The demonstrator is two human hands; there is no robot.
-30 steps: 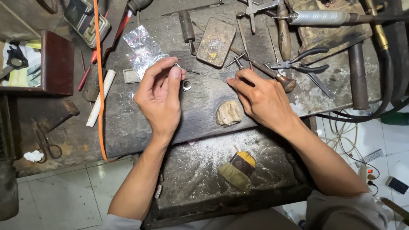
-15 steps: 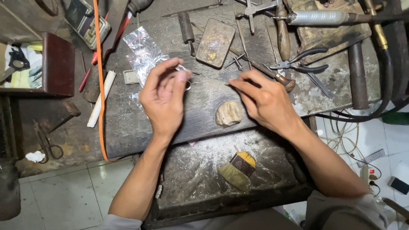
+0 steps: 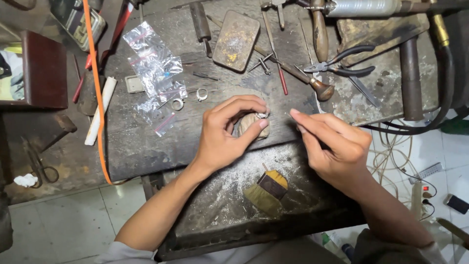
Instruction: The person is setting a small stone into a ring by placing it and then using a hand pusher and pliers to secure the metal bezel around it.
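My left hand (image 3: 224, 134) pinches a small silver ring (image 3: 263, 115) between thumb and forefinger, right over a tan lump (image 3: 250, 126) on the dark workbench (image 3: 137, 142). My right hand (image 3: 334, 146) is just right of it, with its thumb and forefinger pinched together and pointing at the ring from a few centimetres away. Whether those fingertips hold something tiny is not visible. Two more silver rings (image 3: 202, 94) (image 3: 177, 104) lie on the bench to the upper left of my left hand, beside several small clear plastic bags (image 3: 154, 63).
Black-handled pliers (image 3: 342, 61), a wooden-handled tool (image 3: 322, 89), a flat metal block (image 3: 236, 41) and thin picks lie at the back. An orange cable (image 3: 97, 93), a white tube (image 3: 100, 110), scissors (image 3: 41, 166) and a dark red box (image 3: 46, 71) are at the left. A yellow-brown cloth (image 3: 266, 190) lies on the lower tray.
My left hand has moved from the rings by the plastic bags rightward to the tan lump, carrying a ring. My right hand has drawn back to the right and toward me.
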